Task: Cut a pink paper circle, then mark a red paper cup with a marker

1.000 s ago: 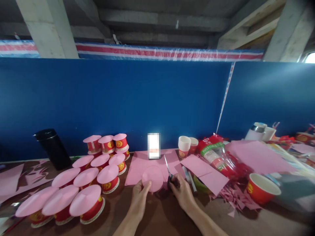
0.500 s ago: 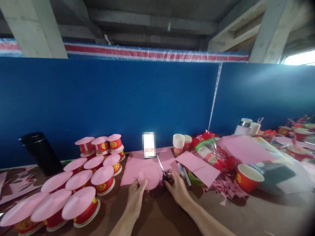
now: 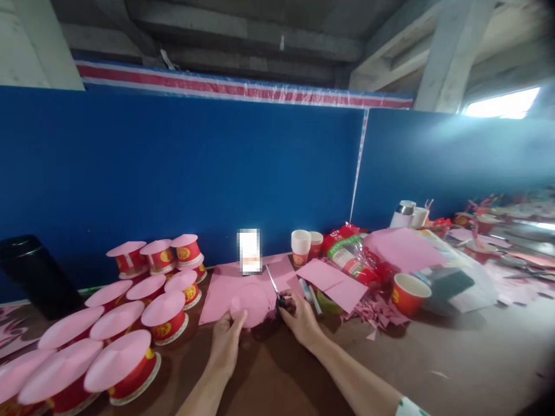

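Note:
Between thumb and fingers, my left hand (image 3: 228, 338) pinches the left edge of a round pink paper disc (image 3: 252, 307). My right hand (image 3: 302, 320) grips black-handled scissors (image 3: 273, 280), their blades pointing up and away, just right of the disc. Beneath them lies a larger pink paper sheet (image 3: 214, 293). Left of my hands, several red paper cups topped with pink paper cones (image 3: 167, 312) stand in rows, some stacked at the back. A small blurred white upright object (image 3: 249, 251) is at the sheet's far edge.
A black bottle (image 3: 37, 277) stands far left. To the right are white-and-red cups (image 3: 300, 245), a red-and-green plastic package (image 3: 344, 248), pink paper pieces (image 3: 336, 283), a heap of pink scraps (image 3: 379, 312) and a red paper cup (image 3: 410, 296). A blue partition (image 3: 195, 167) rises behind the table.
The view has turned to the right, so everything sits further left in the picture. My hands keep hold of the disc and the scissors in much the same pose.

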Demonstrator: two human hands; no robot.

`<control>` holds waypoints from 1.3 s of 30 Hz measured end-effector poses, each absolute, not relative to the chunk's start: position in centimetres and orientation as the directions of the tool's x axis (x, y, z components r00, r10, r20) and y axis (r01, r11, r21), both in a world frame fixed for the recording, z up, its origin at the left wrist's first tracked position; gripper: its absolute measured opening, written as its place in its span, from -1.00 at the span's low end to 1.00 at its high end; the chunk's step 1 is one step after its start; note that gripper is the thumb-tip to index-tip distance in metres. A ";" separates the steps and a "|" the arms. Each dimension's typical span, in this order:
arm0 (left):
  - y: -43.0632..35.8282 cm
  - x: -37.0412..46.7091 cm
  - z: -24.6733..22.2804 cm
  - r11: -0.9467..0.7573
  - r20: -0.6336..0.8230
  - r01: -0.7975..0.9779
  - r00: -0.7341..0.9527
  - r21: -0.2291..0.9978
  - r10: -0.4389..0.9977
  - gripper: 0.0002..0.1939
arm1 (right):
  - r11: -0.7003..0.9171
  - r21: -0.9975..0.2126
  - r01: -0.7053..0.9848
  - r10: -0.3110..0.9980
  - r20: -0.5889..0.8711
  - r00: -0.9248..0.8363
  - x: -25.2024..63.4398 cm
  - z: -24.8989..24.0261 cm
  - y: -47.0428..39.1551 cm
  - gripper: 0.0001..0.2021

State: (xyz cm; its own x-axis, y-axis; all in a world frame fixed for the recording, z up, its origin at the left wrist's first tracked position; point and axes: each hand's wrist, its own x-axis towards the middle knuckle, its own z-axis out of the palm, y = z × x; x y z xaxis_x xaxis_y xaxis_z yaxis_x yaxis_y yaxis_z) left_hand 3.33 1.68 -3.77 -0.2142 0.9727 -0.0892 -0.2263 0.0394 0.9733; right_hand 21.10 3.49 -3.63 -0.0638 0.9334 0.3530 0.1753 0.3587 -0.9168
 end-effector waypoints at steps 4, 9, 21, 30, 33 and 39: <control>1.6 3.3 -3.7 0.008 -0.058 -0.225 -0.213 0.974 0.975 -0.63 | 0.349 -0.923 0.160 0.937 0.342 -0.071 21.1 -3.2 3.3 -0.76; 1.7 3.3 -3.7 0.008 -0.062 -0.240 -0.221 0.971 0.973 -0.63 | 0.270 -0.961 0.057 0.962 0.266 -0.062 21.0 -3.3 3.7 -0.72; 1.6 3.6 -3.1 0.023 -0.109 -0.350 -0.229 0.937 0.967 -0.65 | 0.141 -0.985 -0.104 0.940 0.166 -0.298 20.4 -2.3 2.5 -0.62; 1.9 3.6 -3.6 -0.017 -0.070 -0.328 -0.250 0.944 0.966 -0.63 | 0.113 -0.992 -0.049 0.932 0.124 -0.342 20.7 -3.0 2.6 -0.55; 1.9 3.6 -3.5 -0.012 -0.072 -0.325 -0.246 0.946 0.967 -0.65 | 0.096 -0.994 -0.047 0.930 0.107 -0.352 20.8 -2.8 2.5 -0.54; 2.0 3.6 -3.7 -0.038 -0.038 -0.315 -0.230 0.948 0.972 -0.66 | 0.103 -0.994 -0.041 0.923 0.111 -0.369 20.9 -2.8 2.3 -0.56</control>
